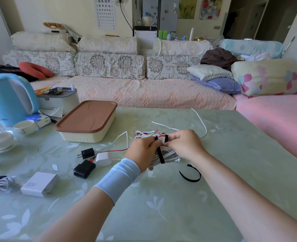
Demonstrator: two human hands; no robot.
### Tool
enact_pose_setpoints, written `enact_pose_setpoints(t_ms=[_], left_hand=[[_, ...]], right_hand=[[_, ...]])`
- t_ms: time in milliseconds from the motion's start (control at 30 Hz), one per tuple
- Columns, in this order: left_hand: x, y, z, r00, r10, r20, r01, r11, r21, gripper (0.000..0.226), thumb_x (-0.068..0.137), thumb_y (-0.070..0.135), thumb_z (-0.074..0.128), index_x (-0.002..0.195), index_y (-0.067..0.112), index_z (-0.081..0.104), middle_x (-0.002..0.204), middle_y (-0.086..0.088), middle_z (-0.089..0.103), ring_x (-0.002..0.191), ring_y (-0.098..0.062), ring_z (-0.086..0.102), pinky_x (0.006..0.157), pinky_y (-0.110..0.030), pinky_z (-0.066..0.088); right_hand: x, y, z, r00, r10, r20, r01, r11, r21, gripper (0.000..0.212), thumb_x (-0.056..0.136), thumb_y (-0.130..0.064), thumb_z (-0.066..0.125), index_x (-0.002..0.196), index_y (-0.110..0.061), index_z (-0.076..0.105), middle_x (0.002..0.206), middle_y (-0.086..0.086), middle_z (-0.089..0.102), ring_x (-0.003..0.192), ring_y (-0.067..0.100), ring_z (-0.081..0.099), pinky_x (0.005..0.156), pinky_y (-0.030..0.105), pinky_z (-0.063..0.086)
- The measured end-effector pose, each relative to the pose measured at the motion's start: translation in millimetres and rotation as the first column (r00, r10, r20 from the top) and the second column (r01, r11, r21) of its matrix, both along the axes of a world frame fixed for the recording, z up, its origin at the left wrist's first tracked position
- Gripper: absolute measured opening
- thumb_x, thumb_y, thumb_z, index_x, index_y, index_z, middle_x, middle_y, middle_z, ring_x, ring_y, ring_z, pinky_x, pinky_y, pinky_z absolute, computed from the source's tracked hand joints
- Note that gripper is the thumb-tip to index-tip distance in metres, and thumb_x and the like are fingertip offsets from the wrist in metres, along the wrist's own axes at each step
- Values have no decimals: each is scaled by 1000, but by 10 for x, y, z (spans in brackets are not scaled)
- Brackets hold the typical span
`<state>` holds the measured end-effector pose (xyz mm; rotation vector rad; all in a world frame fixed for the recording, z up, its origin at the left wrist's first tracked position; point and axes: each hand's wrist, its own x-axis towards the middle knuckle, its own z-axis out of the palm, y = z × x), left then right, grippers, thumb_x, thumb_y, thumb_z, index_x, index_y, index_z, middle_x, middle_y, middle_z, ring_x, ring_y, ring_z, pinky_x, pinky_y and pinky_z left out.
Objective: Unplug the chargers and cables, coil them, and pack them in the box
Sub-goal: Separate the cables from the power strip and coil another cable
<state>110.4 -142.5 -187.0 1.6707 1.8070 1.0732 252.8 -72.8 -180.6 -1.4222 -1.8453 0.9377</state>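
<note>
We see the cream box, brown lid shut; right of it a white cable coil, seemingly strapped; chargers lie before it.

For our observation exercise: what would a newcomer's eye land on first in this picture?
On the table, the left hand and right hand hold a bundle of white cables, a black strap across it. To their left stands the brown-lidded box, closed; a blue kettle stands far left.
</note>
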Motion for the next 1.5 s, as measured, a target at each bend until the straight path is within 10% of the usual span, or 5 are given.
enact_pose_setpoints(t_ms=[200, 767, 1267, 1367, 1500], left_hand=[[21, 3, 5, 999, 49, -5, -49, 998, 30, 30, 97, 36, 51, 75, 18, 62, 70, -4, 54, 51, -23, 61, 40, -38, 53], [-76, 106, 80, 996, 91, 16, -83, 958, -273, 31, 99, 27, 40, 85, 14, 63, 65, -6, 63, 47, -22, 58, 37, -23, 43], [-189, 101, 28, 950, 213, 226, -143, 946, -290, 33, 99, 33, 45, 92, 6, 63, 48, -12, 61, 38, -30, 57, 33, -18, 33], [-176, 96, 16, 947, 203, 250, -143, 961, -238, 36, 98, 34, 45, 88, 4, 62, 57, -18, 65, 49, -39, 64, 36, -22, 37], [-166, 104, -2, 964, 170, 205, -142, 979, -146, 39, 95, 39, 50, 85, 5, 64, 72, -21, 69, 57, -39, 67, 41, -30, 46]], right_hand=[[-7, -68, 44, 995, -40, 92, 26, 987, 157, 3, 78, -27, 79, 81, -27, 80, 65, -13, 69, 62, 1, 60, 53, 12, 40], [-145, -223, 27, 948, 158, 276, -287, 801, 525, 12, 80, -13, 73, 71, -16, 66, 77, -3, 67, 82, 19, 55, 73, 30, 43], [-95, -212, 74, 888, 396, 232, -456, 822, 341, 31, 91, -13, 64, 66, 5, 66, 93, -1, 73, 79, -6, 58, 68, 9, 38], [-93, -151, 54, 931, 359, 65, -364, 905, 220, 5, 83, -13, 76, 81, -10, 79, 94, -5, 73, 88, 1, 64, 82, 19, 48], [-27, -162, 77, 960, 280, 11, -280, 957, 71, 42, 76, -18, 83, 114, -26, 65, 100, -16, 62, 95, 5, 63, 77, 11, 46]])
